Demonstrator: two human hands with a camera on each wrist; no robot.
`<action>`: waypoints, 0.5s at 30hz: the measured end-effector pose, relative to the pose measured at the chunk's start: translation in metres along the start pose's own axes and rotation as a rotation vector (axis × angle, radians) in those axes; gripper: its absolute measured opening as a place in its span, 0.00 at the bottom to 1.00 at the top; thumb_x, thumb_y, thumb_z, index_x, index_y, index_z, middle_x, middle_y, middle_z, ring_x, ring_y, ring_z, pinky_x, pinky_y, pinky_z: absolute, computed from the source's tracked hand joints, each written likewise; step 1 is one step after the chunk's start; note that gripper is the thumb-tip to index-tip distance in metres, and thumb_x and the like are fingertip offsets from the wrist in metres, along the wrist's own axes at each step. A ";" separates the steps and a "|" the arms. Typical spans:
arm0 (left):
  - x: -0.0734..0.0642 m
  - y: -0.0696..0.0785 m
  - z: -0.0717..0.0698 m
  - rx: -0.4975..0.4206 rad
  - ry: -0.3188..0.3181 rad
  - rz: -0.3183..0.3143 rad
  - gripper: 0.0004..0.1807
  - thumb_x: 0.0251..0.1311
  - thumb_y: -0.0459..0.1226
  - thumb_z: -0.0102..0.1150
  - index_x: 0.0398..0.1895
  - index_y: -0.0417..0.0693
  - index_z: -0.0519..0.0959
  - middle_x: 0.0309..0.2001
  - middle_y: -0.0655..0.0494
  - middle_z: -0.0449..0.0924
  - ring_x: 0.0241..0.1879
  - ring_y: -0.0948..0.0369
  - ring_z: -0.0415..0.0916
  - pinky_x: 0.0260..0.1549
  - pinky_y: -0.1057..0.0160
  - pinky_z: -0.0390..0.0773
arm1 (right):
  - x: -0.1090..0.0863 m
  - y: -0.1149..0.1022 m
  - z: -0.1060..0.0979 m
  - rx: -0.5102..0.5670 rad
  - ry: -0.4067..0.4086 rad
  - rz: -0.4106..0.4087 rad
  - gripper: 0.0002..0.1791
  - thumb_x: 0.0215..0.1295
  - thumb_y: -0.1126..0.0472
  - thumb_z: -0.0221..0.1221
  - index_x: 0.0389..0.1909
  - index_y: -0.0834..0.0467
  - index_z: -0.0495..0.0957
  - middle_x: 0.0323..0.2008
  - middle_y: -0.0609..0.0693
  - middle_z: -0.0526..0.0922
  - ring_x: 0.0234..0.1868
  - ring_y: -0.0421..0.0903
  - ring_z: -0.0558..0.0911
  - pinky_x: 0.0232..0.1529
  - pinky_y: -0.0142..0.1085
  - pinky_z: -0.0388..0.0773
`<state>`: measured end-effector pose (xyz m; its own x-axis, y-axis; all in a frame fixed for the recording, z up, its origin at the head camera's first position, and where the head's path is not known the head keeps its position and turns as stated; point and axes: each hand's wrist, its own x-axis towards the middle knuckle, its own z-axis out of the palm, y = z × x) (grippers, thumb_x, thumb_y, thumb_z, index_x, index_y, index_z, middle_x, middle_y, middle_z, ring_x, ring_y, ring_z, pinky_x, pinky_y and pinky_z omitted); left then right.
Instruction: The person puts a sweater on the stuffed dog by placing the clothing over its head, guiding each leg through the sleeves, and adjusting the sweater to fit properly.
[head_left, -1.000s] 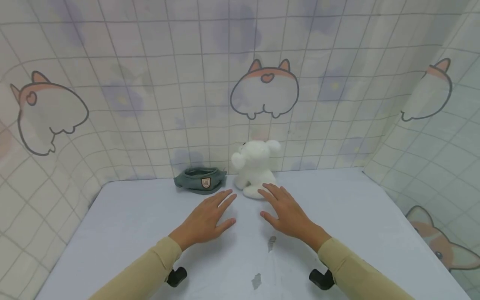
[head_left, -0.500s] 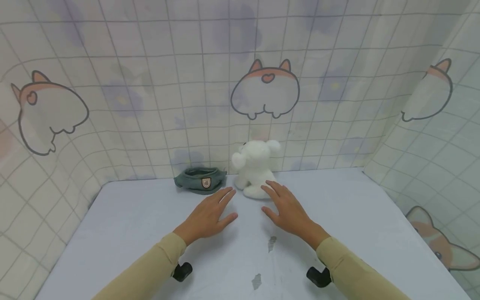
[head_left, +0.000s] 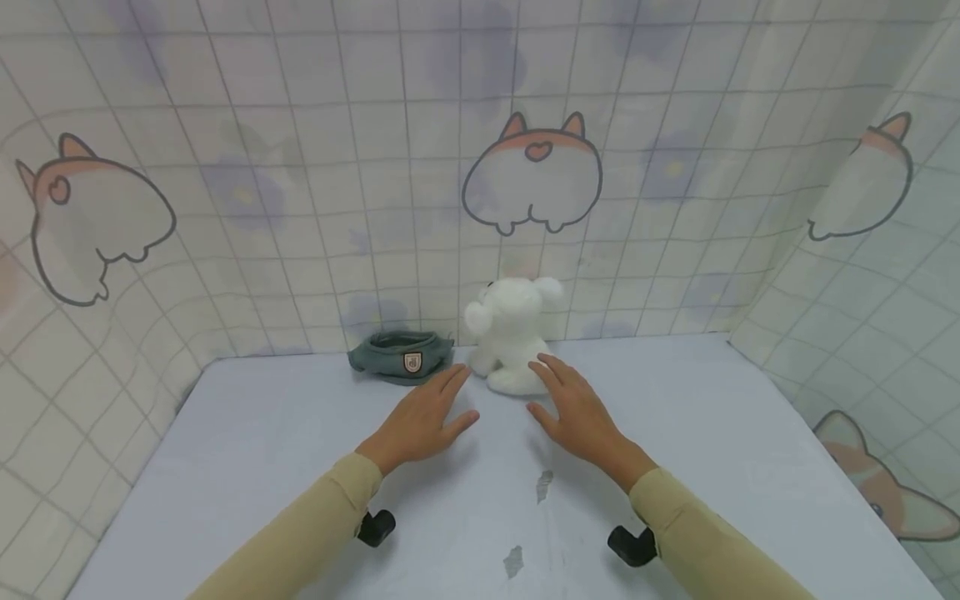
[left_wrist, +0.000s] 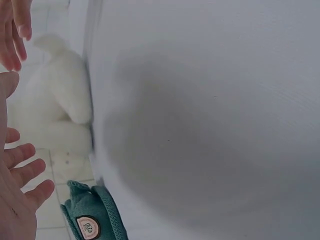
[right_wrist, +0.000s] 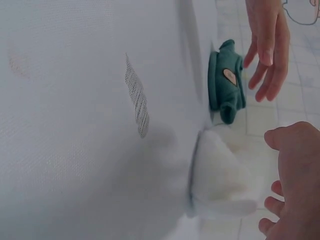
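Note:
A white plush toy (head_left: 512,329) sits at the back of the table, head and round ears up, legs spread on the surface. Left of it lies a small green doll sweater (head_left: 401,357) with a shield-shaped badge on its front; the right wrist view shows its short sleeves. My left hand (head_left: 422,419) is held over the table, palm down and fingers extended, fingertips near the sweater. Across from it, my right hand (head_left: 583,419) has its fingers spread, and they overlap the toy's lower body in the head view. Neither hand holds anything.
White cloth covers the table (head_left: 262,450), with grey worn patches (head_left: 513,562) near the front. Behind it hangs a gridded curtain (head_left: 337,183) with corgi drawings, which continues along both sides. Black wrist mounts (head_left: 632,546) stick out below the sleeves.
Both hands have moved slightly forward, toward the back of the table, still apart with fingers extended. The plush toy and the doll sweater have stayed where they were.

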<state>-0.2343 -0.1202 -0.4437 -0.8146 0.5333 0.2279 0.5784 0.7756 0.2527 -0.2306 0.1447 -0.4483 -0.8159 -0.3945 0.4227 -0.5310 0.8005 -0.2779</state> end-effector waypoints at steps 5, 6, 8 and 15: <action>0.005 -0.002 0.000 -0.011 -0.024 -0.022 0.39 0.68 0.54 0.49 0.74 0.42 0.55 0.73 0.45 0.59 0.71 0.50 0.60 0.68 0.49 0.65 | 0.001 0.003 0.001 0.020 0.015 0.014 0.33 0.63 0.56 0.63 0.68 0.59 0.65 0.68 0.58 0.67 0.68 0.56 0.69 0.66 0.52 0.69; 0.005 -0.002 -0.001 -0.014 -0.031 -0.028 0.39 0.69 0.55 0.49 0.74 0.42 0.55 0.73 0.45 0.59 0.71 0.50 0.60 0.68 0.49 0.65 | 0.002 0.003 0.001 0.022 0.016 0.017 0.33 0.63 0.56 0.63 0.68 0.59 0.65 0.68 0.58 0.67 0.68 0.56 0.69 0.66 0.52 0.69; 0.007 -0.002 -0.001 -0.024 -0.041 -0.041 0.39 0.69 0.55 0.48 0.75 0.43 0.54 0.73 0.45 0.58 0.72 0.50 0.59 0.69 0.49 0.64 | 0.002 0.004 0.002 0.025 0.016 0.026 0.33 0.64 0.56 0.63 0.68 0.59 0.65 0.68 0.58 0.67 0.68 0.56 0.68 0.66 0.51 0.69; 0.013 -0.003 0.002 -0.060 -0.056 -0.066 0.40 0.69 0.56 0.47 0.76 0.45 0.51 0.74 0.45 0.56 0.73 0.50 0.57 0.69 0.49 0.63 | 0.003 0.008 0.004 0.068 0.014 0.077 0.32 0.65 0.57 0.61 0.68 0.60 0.64 0.69 0.59 0.66 0.69 0.56 0.67 0.67 0.52 0.67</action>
<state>-0.2468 -0.1149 -0.4431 -0.8513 0.5008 0.1562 0.5233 0.7893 0.3214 -0.2382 0.1482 -0.4530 -0.8518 -0.3262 0.4100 -0.4816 0.7956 -0.3675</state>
